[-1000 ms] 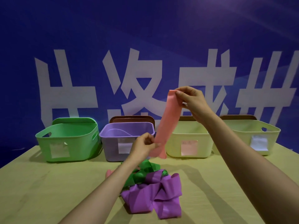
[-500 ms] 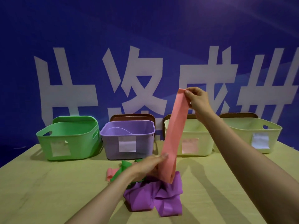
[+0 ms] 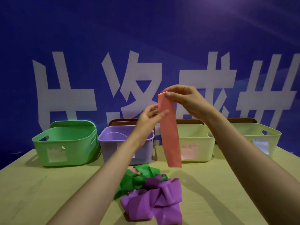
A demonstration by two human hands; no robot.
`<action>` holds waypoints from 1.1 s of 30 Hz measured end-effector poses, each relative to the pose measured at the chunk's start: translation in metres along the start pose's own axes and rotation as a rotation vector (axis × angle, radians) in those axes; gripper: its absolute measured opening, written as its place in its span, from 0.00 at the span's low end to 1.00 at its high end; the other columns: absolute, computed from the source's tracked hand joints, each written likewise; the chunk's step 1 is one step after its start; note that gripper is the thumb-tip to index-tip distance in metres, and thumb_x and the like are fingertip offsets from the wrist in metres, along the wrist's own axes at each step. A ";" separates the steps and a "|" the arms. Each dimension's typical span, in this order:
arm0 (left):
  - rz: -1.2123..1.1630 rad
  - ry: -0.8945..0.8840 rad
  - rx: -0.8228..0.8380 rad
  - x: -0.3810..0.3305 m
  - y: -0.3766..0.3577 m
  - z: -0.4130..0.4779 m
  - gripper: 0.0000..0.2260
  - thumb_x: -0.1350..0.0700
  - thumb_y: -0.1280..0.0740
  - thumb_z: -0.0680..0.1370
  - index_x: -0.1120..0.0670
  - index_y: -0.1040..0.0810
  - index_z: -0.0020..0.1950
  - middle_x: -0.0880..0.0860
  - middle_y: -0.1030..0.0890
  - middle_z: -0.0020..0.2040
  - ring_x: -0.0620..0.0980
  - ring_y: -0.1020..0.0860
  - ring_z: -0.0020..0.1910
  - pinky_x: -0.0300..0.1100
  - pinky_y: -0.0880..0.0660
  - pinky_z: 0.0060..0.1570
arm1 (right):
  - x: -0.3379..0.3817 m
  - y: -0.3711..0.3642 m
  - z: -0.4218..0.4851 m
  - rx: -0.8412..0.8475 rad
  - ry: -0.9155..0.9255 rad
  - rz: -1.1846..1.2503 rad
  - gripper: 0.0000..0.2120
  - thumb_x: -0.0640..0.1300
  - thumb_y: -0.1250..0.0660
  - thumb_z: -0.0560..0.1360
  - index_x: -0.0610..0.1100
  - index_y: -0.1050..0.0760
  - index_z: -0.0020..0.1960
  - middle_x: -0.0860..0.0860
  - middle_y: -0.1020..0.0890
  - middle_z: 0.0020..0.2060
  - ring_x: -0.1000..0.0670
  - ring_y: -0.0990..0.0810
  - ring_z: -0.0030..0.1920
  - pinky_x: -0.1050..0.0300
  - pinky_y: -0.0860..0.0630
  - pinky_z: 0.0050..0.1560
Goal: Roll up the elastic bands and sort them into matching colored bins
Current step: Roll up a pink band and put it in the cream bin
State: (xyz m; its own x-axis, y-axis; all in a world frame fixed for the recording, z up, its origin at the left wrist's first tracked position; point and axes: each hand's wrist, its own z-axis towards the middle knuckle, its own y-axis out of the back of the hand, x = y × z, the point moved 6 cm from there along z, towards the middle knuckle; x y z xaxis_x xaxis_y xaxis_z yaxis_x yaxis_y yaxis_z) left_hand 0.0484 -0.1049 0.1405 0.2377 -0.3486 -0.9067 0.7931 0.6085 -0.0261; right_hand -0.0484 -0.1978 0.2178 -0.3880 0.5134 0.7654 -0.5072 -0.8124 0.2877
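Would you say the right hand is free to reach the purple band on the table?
Probably not yet: the right hand pinches the pink band, though the purple band lies exposed.

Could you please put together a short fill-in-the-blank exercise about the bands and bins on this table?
1. The right hand pinches the top of the hanging band, whose colour is ____.
2. The leftmost bin is ____.
3. In the pile on the table, the bands nearest the person are ____.

Missing words: pink; green; purple.
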 end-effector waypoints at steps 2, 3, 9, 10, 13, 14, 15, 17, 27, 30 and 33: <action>-0.014 0.019 0.105 -0.019 -0.010 0.006 0.16 0.50 0.31 0.74 0.54 0.24 0.60 0.53 0.17 0.54 0.52 0.18 0.54 0.47 0.22 0.56 | 0.009 -0.004 0.001 0.013 0.026 -0.040 0.07 0.39 0.35 0.77 0.43 0.21 0.54 0.51 0.17 0.48 0.57 0.19 0.50 0.65 0.23 0.49; -0.013 0.032 0.146 -0.020 -0.013 0.005 0.12 0.52 0.33 0.77 0.54 0.23 0.59 0.53 0.16 0.51 0.52 0.17 0.51 0.47 0.21 0.55 | 0.011 -0.005 0.002 0.005 0.030 -0.047 0.07 0.39 0.35 0.77 0.44 0.20 0.53 0.52 0.17 0.48 0.59 0.18 0.49 0.67 0.24 0.48; -0.034 0.090 0.186 0.017 -0.024 -0.013 0.08 0.57 0.37 0.80 0.59 0.23 0.54 0.53 0.15 0.43 0.50 0.17 0.42 0.44 0.20 0.45 | 0.004 0.003 0.003 -0.098 0.021 -0.063 0.08 0.41 0.34 0.77 0.44 0.20 0.54 0.51 0.17 0.49 0.55 0.19 0.51 0.63 0.22 0.48; -0.026 0.131 0.206 0.033 -0.026 -0.019 0.07 0.58 0.37 0.80 0.60 0.23 0.54 0.52 0.16 0.41 0.49 0.17 0.40 0.42 0.20 0.43 | 0.002 0.005 0.003 -0.140 0.012 -0.041 0.08 0.41 0.34 0.77 0.43 0.20 0.55 0.50 0.17 0.50 0.53 0.19 0.51 0.62 0.22 0.48; 0.089 0.323 0.293 0.091 -0.028 -0.046 0.05 0.61 0.37 0.80 0.59 0.23 0.52 0.49 0.16 0.39 0.44 0.18 0.37 0.38 0.21 0.44 | 0.000 0.013 0.002 -0.236 0.008 0.019 0.08 0.41 0.35 0.78 0.43 0.21 0.55 0.50 0.17 0.49 0.52 0.19 0.52 0.61 0.21 0.48; 0.158 0.385 0.315 0.109 -0.025 -0.054 0.06 0.61 0.37 0.80 0.59 0.23 0.54 0.50 0.16 0.41 0.44 0.18 0.39 0.38 0.22 0.47 | 0.001 0.014 0.001 -0.246 0.007 0.016 0.08 0.41 0.35 0.78 0.43 0.21 0.56 0.51 0.18 0.49 0.51 0.19 0.52 0.61 0.21 0.48; 0.249 0.415 0.345 0.122 -0.022 -0.059 0.08 0.62 0.38 0.80 0.61 0.23 0.57 0.53 0.16 0.46 0.45 0.19 0.42 0.37 0.23 0.50 | 0.001 0.014 0.000 -0.249 0.003 0.018 0.09 0.41 0.35 0.78 0.43 0.21 0.56 0.51 0.18 0.50 0.51 0.19 0.52 0.61 0.21 0.48; 0.445 0.396 0.406 0.126 -0.015 -0.062 0.13 0.64 0.37 0.79 0.62 0.26 0.63 0.55 0.20 0.55 0.46 0.22 0.48 0.32 0.27 0.51 | 0.000 0.014 -0.002 -0.251 -0.005 0.046 0.10 0.42 0.36 0.78 0.43 0.22 0.57 0.50 0.18 0.51 0.51 0.20 0.53 0.60 0.20 0.48; 0.239 0.070 0.161 0.004 -0.006 -0.038 0.12 0.57 0.31 0.76 0.53 0.23 0.59 0.51 0.17 0.53 0.49 0.18 0.51 0.39 0.20 0.44 | -0.002 0.008 -0.008 -0.208 -0.040 0.023 0.08 0.42 0.34 0.77 0.43 0.20 0.55 0.50 0.17 0.50 0.54 0.19 0.49 0.61 0.22 0.45; 0.142 0.107 0.248 -0.006 -0.012 -0.060 0.09 0.60 0.34 0.78 0.55 0.22 0.58 0.51 0.16 0.48 0.47 0.17 0.44 0.39 0.20 0.39 | 0.006 0.005 -0.016 -0.193 -0.045 0.044 0.07 0.42 0.34 0.77 0.44 0.20 0.53 0.51 0.17 0.46 0.57 0.19 0.45 0.63 0.22 0.42; -0.001 0.172 0.322 -0.017 -0.018 -0.089 0.09 0.60 0.36 0.78 0.54 0.22 0.58 0.51 0.17 0.44 0.45 0.19 0.37 0.35 0.23 0.30 | 0.011 -0.001 -0.029 -0.148 -0.076 0.030 0.07 0.42 0.34 0.77 0.44 0.20 0.52 0.51 0.17 0.45 0.57 0.18 0.44 0.64 0.22 0.41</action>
State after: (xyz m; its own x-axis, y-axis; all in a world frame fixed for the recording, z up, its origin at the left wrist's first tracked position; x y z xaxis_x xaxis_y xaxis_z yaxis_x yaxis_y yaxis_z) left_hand -0.0192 -0.0466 0.1186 0.1608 -0.2069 -0.9651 0.9356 0.3435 0.0822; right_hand -0.0747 -0.1834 0.2093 -0.3481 0.4630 0.8151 -0.6064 -0.7743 0.1808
